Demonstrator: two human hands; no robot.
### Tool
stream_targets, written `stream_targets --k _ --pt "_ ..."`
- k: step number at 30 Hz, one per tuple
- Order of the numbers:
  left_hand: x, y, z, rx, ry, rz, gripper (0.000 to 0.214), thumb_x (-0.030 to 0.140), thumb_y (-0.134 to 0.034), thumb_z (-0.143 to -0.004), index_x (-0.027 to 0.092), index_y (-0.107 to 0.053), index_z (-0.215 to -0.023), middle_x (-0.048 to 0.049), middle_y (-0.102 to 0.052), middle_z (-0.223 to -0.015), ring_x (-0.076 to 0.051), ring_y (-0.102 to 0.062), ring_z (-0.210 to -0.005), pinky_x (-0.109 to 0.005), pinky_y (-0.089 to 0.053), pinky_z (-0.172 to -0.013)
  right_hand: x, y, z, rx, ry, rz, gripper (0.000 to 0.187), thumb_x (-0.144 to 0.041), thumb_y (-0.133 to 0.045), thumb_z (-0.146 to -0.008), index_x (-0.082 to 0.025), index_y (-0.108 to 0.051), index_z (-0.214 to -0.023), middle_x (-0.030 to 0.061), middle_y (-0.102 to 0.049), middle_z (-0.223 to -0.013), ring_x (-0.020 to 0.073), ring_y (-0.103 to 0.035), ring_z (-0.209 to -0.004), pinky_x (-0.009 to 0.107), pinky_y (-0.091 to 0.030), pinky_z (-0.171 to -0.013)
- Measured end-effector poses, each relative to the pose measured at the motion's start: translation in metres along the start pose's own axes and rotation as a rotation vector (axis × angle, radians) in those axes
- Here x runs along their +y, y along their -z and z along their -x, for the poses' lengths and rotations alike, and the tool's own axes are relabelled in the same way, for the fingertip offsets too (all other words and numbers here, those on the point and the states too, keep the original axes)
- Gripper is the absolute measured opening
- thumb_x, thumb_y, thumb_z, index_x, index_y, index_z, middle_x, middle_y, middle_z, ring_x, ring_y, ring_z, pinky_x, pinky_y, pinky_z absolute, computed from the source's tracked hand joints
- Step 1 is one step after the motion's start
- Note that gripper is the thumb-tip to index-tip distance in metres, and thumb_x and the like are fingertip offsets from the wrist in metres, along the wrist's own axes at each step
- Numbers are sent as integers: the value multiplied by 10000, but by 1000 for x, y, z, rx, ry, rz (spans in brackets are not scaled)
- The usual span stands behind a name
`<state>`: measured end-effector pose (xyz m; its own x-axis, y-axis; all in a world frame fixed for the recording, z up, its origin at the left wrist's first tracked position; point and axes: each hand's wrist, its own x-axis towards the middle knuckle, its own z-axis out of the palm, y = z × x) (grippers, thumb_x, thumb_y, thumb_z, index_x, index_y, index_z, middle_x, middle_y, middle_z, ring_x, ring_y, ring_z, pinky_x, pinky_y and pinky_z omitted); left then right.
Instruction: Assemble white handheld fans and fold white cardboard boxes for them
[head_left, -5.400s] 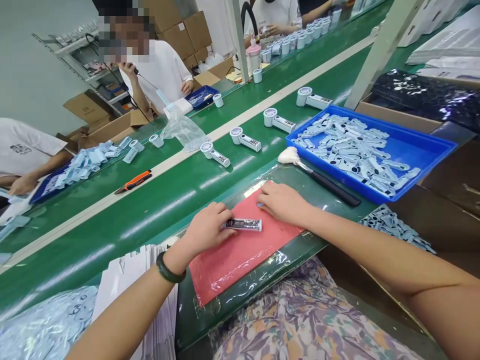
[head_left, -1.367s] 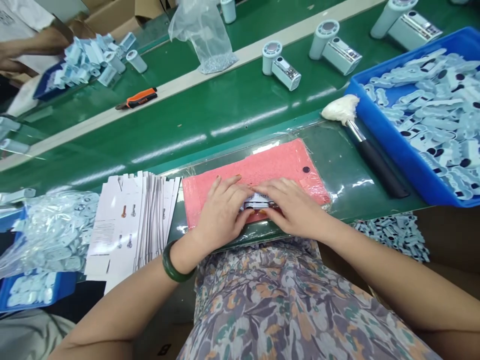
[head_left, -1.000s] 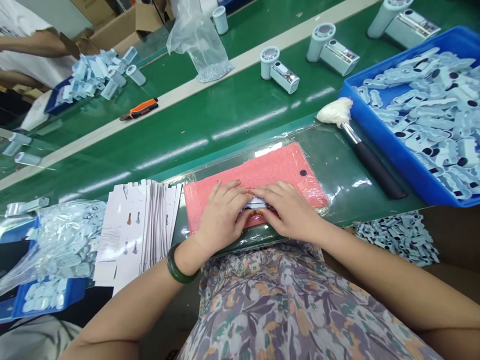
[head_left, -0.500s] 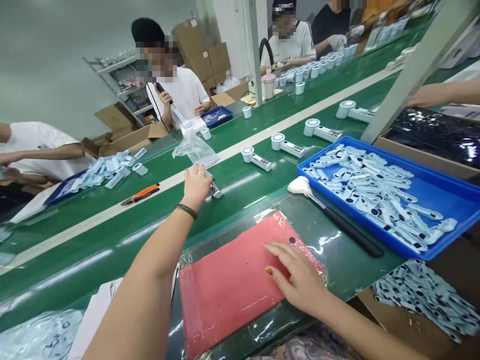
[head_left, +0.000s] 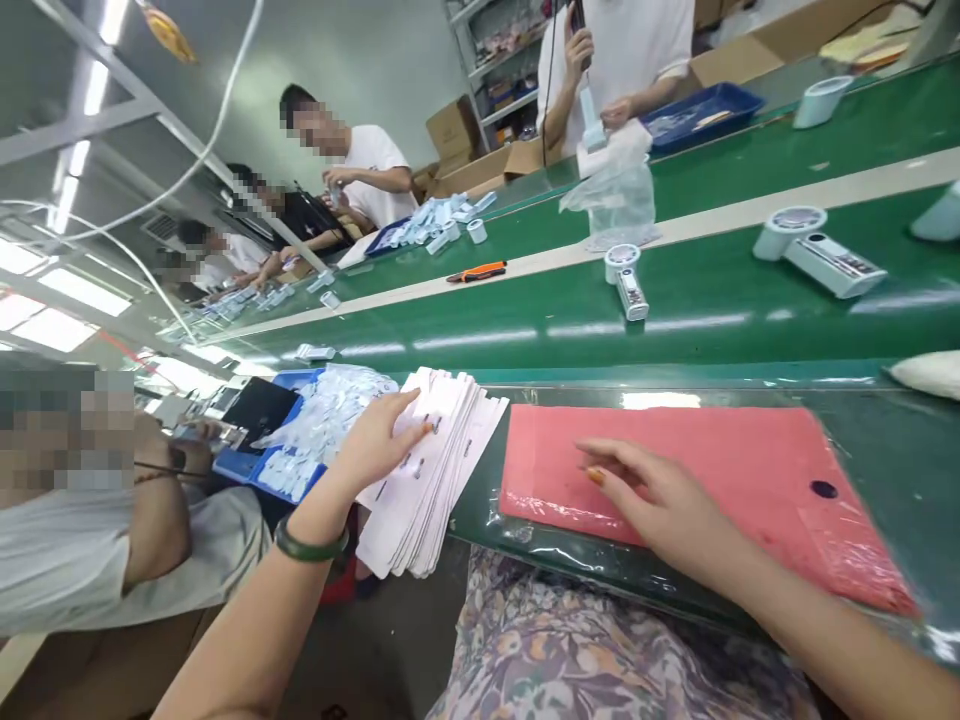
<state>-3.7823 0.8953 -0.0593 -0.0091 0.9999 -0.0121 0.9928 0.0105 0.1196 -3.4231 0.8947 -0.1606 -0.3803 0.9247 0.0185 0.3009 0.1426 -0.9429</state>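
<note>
Tray (head_left: 238, 466) of blue plastic sits just left of the left fingers, with a crinkled clear bag (head_left: 330, 400) full of pale blue pieces beside it. The left hand (head_left: 375, 445), a dark green bangle (head_left: 311, 542) at its wrist, lies over the left part of a card stack (head_left: 442, 500); its thumb stands well apart from the forefinger, and whether the fingertips touch the top card cannot be told. The stack's long axis runs from beyond those fingers back toward the person, near end swung left; the cards are flat, white, glossy and printed with small pictures, their edges fanned on the right. Beyond, orange-handled pliers (head_left: 480, 272) point their tips left. Right of the stack, beneath the right fingers, a pink sheet (head_left: 555, 440) under shiny clear film stretches lengthwise left to right, its right end slanting nearer the person. Past it lies a pale blue device (head_left: 634, 298), round-headed, its boxy handle pointing toward the person. The right hand (head_left: 664, 505) hangs over the sheet, fingers loosely bent, a small gap between thumb and forefinger, nothing visible in them; contact with the film is unclear. Farther right of those fingers, a second device (head_left: 836, 262) aims its handle rightward.
</note>
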Motion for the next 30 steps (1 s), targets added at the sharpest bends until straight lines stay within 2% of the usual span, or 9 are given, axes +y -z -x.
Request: stream_targets --k 3,7,12,16,18,20,23,27,30 --pt "-22 -25 43 -62 143 -13 956 683 -699 -805 122 -468 -1544 -230 -458 -1607 -437 -415 -1502 -601 -348 -1235 -35 -30 -63 -125 64 175 355 -279 -502 -1005 -207 -700 -1291 124 -739 -1258 250 -729 -1050 395 -589 -905" --pt "-18 -53 56 -25 255 -27 1069 695 -740 -779 175 -340 -1623 -248 -266 -1698 -499 -221 -1570 -694 -294 -1218 -69 -73 -143 -97 137 440 383 -272 -521 -1012 -171 -686 -1342 157 -649 -1420 305 -582 -1326 428 -462 -1104" --pt "-18 -64 61 40 241 13 1001 671 -751 -789 240 -377 -1612 -211 -287 -1703 -506 -226 -1567 -728 -296 -1192 -85 -109 -181 -57 127 500 200 -255 -642 -941 -161 -773 -1059 192 -709 -1290 382 -567 -1303 531 -439 -1084" --pt "-26 -58 62 168 208 118 1014 646 -791 -742 216 -426 -1586 -202 -294 -1702 -508 -254 -1553 -728 -294 -1195 -91 -106 -165 -4 142 444 165 -229 -587 -963 -186 -721 -1048 129 -727 -1237 291 -637 -1203 467 -475 -1049" --pt "-30 -49 60 269 169 222 975 652 -731 -790 198 -410 -1592 -191 -352 -1680 -467 -325 -1535 -678 -320 -1212 -94 -94 -145 -27 121 228 165 -260 -545 -978 -188 -682 -1035 95 -748 -1114 214 -703 -1008 384 -546 -932" --pt "-31 -39 57 315 118 363 829 641 -616 -885 207 -446 -1570 -157 -491 -1603 -396 -472 -1464 -584 -412 -1191 -92 -78 -117 -91 57 -140 158 -315 -574 -947 -185 -643 -1003 63 -738 -966 170 -704 -831 338 -581 -812" --pt "-20 -26 56 310 -10 504 571 568 -544 -964 245 -621 -1429 -97 -690 -1397 -304 -686 -1217 -430 -573 -1015 -79 -54 -71 -201 -101 -555 323 -329 -717 -802 -197 -616 -1079 31 -708 -913 149 -678 -736 302 -585 -679" --pt "10 -20 64 258 -275 491 408 412 -623 -965 315 -687 -1356 -34 -788 -1085 -196 -740 -807 -289 -592 -682 -52 -33 -17 -350 -227 -599 364 -247 -764 -711 -202 -658 -1056 16 -715 -925 135 -671 -759 240 -547 -643" --pt "35 -19 72 130 -415 529 410 338 -617 -979 372 -658 -1386 -24 -785 -1114 -193 -756 -859 -273 -604 -696 -32 -26 14 -389 -247 -585 279 -293 -759 -743 -183 -697 -991 15 -739 -929 140 -680 -803 230 -536 -680"
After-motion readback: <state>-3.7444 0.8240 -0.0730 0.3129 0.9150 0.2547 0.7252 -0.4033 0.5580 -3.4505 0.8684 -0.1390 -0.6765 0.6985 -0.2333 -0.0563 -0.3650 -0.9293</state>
